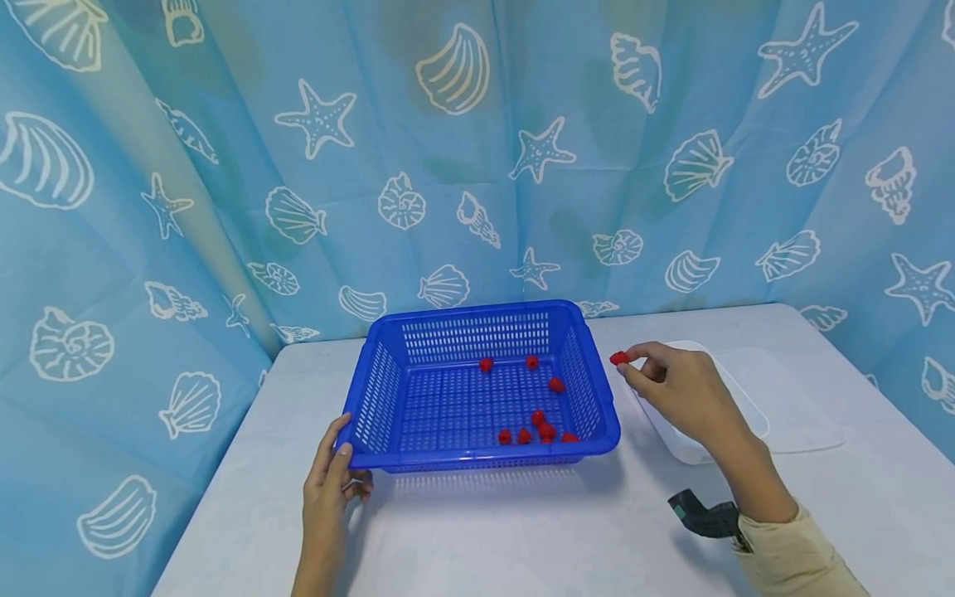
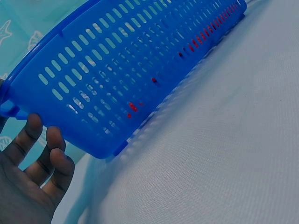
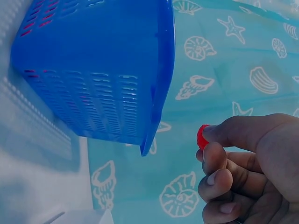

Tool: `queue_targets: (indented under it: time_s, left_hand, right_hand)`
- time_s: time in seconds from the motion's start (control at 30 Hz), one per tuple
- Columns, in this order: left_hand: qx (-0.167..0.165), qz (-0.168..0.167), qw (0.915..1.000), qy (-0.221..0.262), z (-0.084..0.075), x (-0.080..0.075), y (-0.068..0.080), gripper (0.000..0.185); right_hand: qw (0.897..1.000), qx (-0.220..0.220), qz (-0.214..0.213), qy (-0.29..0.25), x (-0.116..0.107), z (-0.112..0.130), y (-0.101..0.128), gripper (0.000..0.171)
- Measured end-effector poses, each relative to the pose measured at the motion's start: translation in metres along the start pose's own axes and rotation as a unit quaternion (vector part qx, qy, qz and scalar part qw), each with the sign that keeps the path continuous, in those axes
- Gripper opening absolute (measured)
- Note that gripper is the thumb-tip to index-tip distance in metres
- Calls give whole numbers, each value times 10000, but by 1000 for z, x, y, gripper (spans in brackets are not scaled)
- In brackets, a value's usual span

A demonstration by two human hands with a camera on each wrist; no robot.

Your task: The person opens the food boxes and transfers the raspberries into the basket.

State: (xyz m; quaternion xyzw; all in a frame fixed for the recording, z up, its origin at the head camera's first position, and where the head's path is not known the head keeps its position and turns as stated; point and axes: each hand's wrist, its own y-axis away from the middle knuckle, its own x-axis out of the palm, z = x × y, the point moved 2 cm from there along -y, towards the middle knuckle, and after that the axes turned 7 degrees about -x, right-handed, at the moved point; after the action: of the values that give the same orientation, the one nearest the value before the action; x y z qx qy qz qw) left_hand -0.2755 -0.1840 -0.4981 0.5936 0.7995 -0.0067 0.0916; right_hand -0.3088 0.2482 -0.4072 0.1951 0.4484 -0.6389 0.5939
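A blue plastic basket (image 1: 477, 458) with slotted walls stands on the white table, several raspberries (image 1: 556, 385) scattered over its floor, most toward the right and front. At its front left corner my left hand (image 1: 328, 489) grips the rim; in the left wrist view that hand's fingers (image 2: 55, 140) curl below the rim. Just outside the right wall, my right hand (image 1: 682, 394) pinches one raspberry (image 3: 202, 137) between thumb and forefinger, its other fingers curled in. The held berry is level with the rim and a short way to its right in the head view.
Under and behind my right hand lies a shallow white tray (image 1: 755, 419), partly hidden by that hand. A flat white lid-like sheet (image 1: 798, 406) lies to its right. A blue curtain (image 1: 462, 166) with shell prints hangs behind the table (image 1: 477, 539). A dark wrist device (image 1: 705, 516) sits at my right cuff.
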Motion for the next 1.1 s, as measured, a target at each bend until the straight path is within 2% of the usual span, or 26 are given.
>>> queue_targets:
  time_s: [0.33, 0.8, 1.1]
  left_hand:
    - [25, -23, 10000, -11, -1, -1, 1, 50]
    - [139, 70, 9999, 58, -2, -1, 2, 48]
    - [83, 60, 9999, 54, -2, -1, 2, 48]
  right_hand:
    - [9999, -7, 114, 15, 2, 6, 1, 32]
    - [9994, -301, 163, -51, 3, 13, 2, 26]
    - [9990, -333, 286, -128, 4, 17, 3, 27]
